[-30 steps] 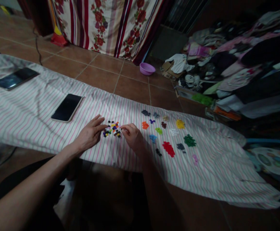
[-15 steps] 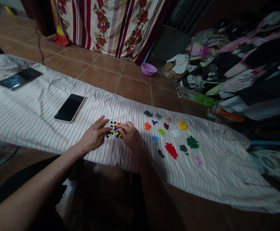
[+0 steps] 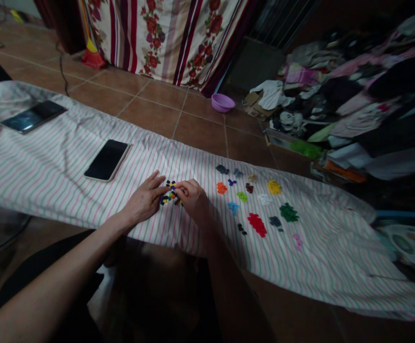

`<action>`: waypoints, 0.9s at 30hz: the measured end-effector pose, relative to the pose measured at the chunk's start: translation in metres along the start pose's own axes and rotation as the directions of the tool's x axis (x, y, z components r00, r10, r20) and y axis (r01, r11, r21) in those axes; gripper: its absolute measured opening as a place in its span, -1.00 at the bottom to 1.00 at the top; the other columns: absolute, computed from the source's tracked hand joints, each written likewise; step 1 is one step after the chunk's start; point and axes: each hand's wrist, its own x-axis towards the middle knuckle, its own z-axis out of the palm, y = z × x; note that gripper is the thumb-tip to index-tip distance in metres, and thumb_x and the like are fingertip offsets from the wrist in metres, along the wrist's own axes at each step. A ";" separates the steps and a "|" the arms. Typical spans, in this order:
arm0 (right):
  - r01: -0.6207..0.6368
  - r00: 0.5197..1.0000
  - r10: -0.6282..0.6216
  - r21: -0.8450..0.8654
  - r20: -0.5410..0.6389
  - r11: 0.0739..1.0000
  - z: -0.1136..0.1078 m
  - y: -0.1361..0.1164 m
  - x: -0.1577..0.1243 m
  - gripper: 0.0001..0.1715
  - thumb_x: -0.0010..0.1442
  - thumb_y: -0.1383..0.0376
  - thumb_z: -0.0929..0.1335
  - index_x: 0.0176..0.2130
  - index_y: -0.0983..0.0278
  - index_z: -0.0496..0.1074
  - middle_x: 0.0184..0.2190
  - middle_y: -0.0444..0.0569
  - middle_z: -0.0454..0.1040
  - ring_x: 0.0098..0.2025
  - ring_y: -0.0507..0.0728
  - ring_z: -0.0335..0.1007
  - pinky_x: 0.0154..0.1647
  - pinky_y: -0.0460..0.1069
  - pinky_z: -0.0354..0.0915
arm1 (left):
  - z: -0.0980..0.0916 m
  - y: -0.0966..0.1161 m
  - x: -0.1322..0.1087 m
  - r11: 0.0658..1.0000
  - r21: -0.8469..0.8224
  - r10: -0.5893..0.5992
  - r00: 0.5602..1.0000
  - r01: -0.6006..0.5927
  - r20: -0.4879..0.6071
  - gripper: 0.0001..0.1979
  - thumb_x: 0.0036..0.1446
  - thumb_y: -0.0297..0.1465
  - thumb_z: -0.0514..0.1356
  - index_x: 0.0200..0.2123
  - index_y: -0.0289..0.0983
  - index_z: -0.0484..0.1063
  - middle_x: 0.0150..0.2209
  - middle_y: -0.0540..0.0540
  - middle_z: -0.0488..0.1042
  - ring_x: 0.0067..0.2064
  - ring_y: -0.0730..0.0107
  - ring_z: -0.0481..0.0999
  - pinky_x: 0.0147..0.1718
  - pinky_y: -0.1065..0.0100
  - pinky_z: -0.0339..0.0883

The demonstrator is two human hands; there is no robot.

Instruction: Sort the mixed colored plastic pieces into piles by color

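Observation:
My left hand (image 3: 145, 196) lies low over the striped cloth with its fingers stretched out, the index fingertip touching a cluster of small mixed-colour pieces (image 3: 164, 200). From the other side my right hand (image 3: 194, 199) bends over the same cluster, thumb and fingers pinched together. Whatever is in that pinch is too small to make out. Black, yellow, purple, orange and green pieces show between the hands; the fingers hide part of the cluster. To the right lie small sorted piles, among them a red pile (image 3: 256, 224), an orange pile (image 3: 222, 187) and a dark green pile (image 3: 289, 212).
A phone (image 3: 107, 160) and a tablet-like dark device (image 3: 34, 116) rest on the striped cloth (image 3: 64, 190) to the left. Beyond its far edge, a purple basin (image 3: 222, 102) sits on the tiled floor. Heaped clothes (image 3: 336, 90) fill the right background.
The view has shifted slightly, so everything sits a little further right. Both hands stay at the cluster, with only small finger movement.

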 end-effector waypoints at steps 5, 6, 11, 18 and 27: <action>0.033 0.999 -0.032 0.052 -0.016 0.998 -0.001 0.000 0.000 -0.90 0.19 0.36 0.34 -0.31 0.22 0.49 -0.33 -0.09 0.44 -0.32 0.04 0.39 -0.21 -0.06 0.31 | 0.001 0.001 0.002 1.000 -0.005 -0.003 1.000 0.003 0.016 -0.58 0.20 -0.54 -0.04 0.04 -0.26 0.47 0.19 -0.20 0.33 0.35 0.02 0.08 0.25 -0.08 0.17; 0.041 0.999 -0.040 0.064 -0.018 0.997 -0.002 0.000 -0.001 -0.91 0.19 0.35 0.34 -0.32 0.22 0.48 -0.33 -0.09 0.45 -0.33 0.04 0.39 -0.22 -0.06 0.31 | 0.001 0.002 0.002 1.000 -0.008 -0.002 1.000 0.002 0.016 -0.58 0.21 -0.53 -0.04 0.04 -0.25 0.47 0.19 -0.19 0.33 0.35 0.02 0.08 0.25 -0.09 0.17; 0.052 0.998 -0.048 0.130 -0.039 0.990 -0.002 0.002 -0.002 -0.95 0.18 0.35 0.35 -0.34 0.24 0.43 -0.35 -0.10 0.47 -0.33 0.05 0.42 -0.23 -0.05 0.35 | 0.005 0.002 0.004 0.999 -0.034 0.030 1.000 -0.030 0.006 -0.59 0.23 -0.51 -0.06 0.04 -0.26 0.46 0.19 -0.17 0.35 0.35 0.08 0.11 0.25 -0.06 0.18; -0.041 0.998 0.054 0.296 -0.037 0.954 -0.003 0.004 -0.007 -0.96 0.16 0.33 0.33 -0.37 0.22 0.37 -0.42 -0.18 0.48 -0.45 -0.01 0.46 -0.41 -0.12 0.35 | 0.005 0.002 0.005 0.995 -0.083 0.055 0.998 -0.052 0.031 -0.59 0.24 -0.48 -0.07 0.05 -0.27 0.44 0.20 -0.18 0.34 0.35 0.06 0.11 0.24 -0.09 0.19; -0.019 0.996 0.037 0.214 -0.081 0.977 -0.008 0.006 -0.012 -0.92 0.13 0.37 0.31 -0.33 0.25 0.41 -0.34 -0.13 0.46 -0.43 -0.02 0.41 -0.35 -0.10 0.37 | 0.008 0.007 0.008 0.997 -0.070 0.040 0.999 -0.038 0.036 -0.59 0.24 -0.45 -0.07 0.05 -0.26 0.44 0.20 -0.19 0.34 0.33 0.05 0.14 0.24 -0.10 0.19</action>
